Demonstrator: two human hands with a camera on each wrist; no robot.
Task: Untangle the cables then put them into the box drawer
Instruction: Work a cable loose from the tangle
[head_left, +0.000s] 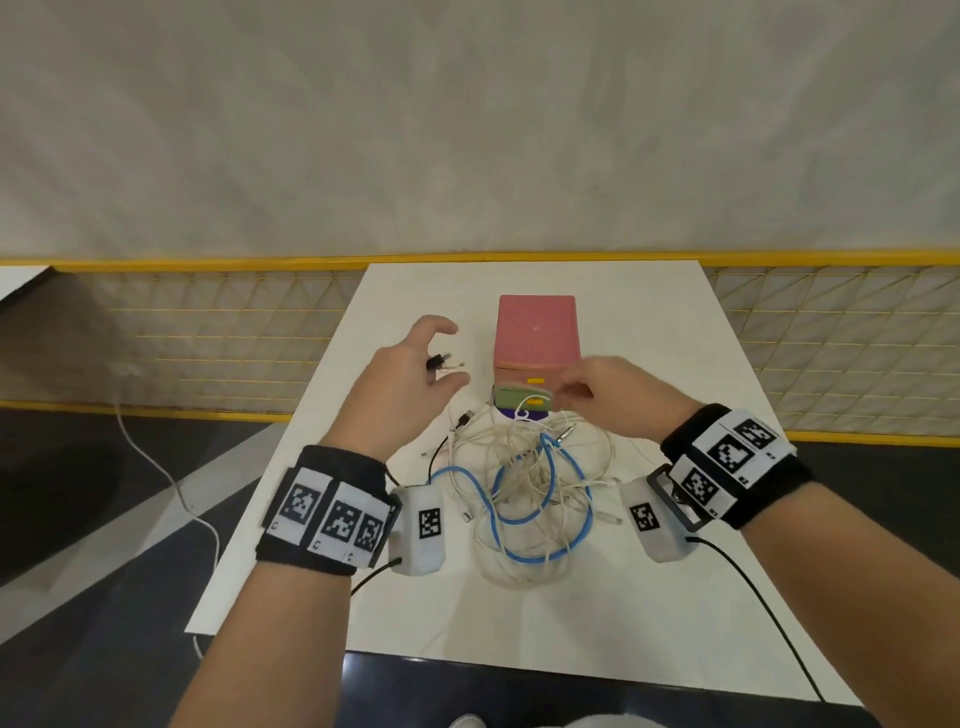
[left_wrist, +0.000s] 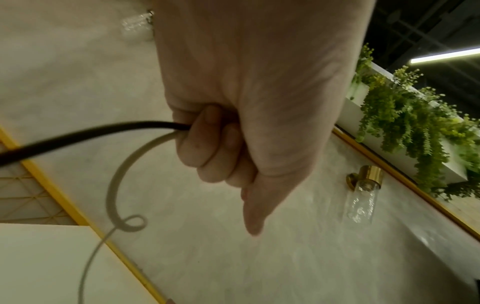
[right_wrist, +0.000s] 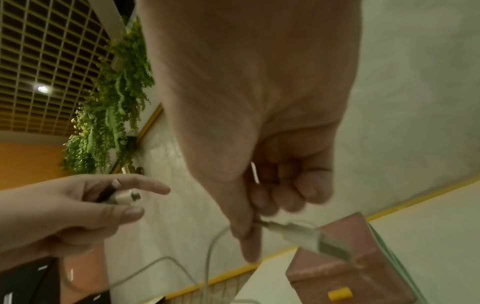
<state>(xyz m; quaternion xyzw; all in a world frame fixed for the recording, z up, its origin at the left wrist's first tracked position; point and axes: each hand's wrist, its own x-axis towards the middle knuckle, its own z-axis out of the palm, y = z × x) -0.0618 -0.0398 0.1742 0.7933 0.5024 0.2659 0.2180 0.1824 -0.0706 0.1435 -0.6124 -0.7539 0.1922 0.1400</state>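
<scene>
Standing by: both hands raised over the white table (head_left: 649, 322), each with cable ends in it.
Left hand (head_left: 410, 384): curled fingers (left_wrist: 207, 144) grip a black cable (left_wrist: 78, 133) and a white cable (left_wrist: 116, 176); both plugs poke out past the fingers, while forefinger and thumb stay spread.
Right hand (head_left: 608, 395): thumb and fingers pinch a white cable end (right_wrist: 303, 234) just behind its plug, close in front of the box.
Cables (head_left: 535, 493): a tangled heap of white and blue loops in the middle of the table, between the wrists, just in front of the box.
Box (head_left: 537, 332): pink, upright, beyond the heap; drawers with yellow handles face the person, the green drawer (head_left: 519, 399) pulled slightly out.
</scene>
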